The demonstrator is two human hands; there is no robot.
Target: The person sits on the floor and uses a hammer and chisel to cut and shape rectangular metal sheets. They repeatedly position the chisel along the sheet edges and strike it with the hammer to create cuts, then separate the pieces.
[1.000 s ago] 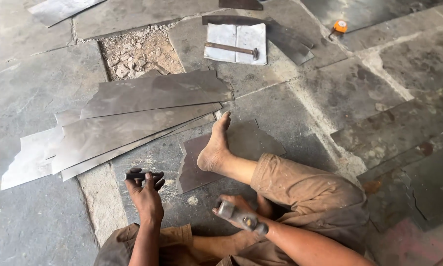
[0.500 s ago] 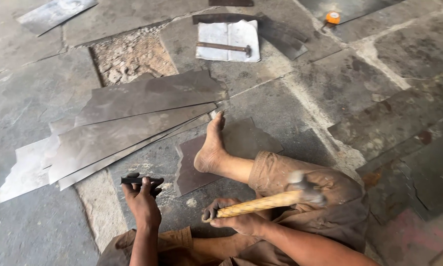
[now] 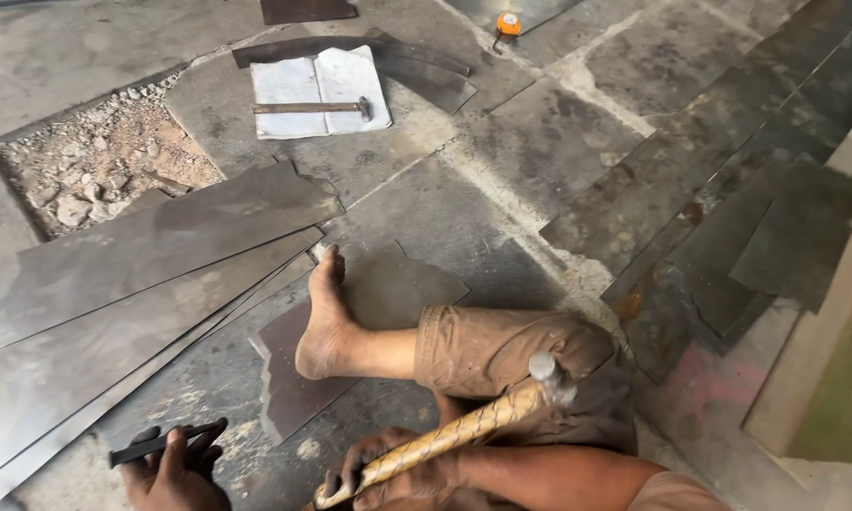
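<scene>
The right hand [image 3: 398, 468] is closed around the low end of a hammer [image 3: 464, 431] with a pale, wrapped wooden handle. The handle's long axis rises toward two o'clock, ending in a steel head [image 3: 549, 371] that hovers over the person's bent knee. The left hand [image 3: 175, 468], at the bottom edge toward eight o'clock from the hammer, pinches a short dark chisel-like bar [image 3: 156, 443] lying almost level. Between the hands, toward eleven o'clock, a bare foot [image 3: 327, 322] rests on a small dark metal sheet [image 3: 369, 331] on the stone floor [image 3: 502, 180]. That sheet lies nearer the left hand. Long grey metal strips [image 3: 133, 293] fan out at ten o'clock. Further off, at twelve o'clock, a second hammer [image 3: 312, 107] lies on a white sheet [image 3: 322, 90], with an orange tape measure [image 3: 508, 24] beyond it.
</scene>
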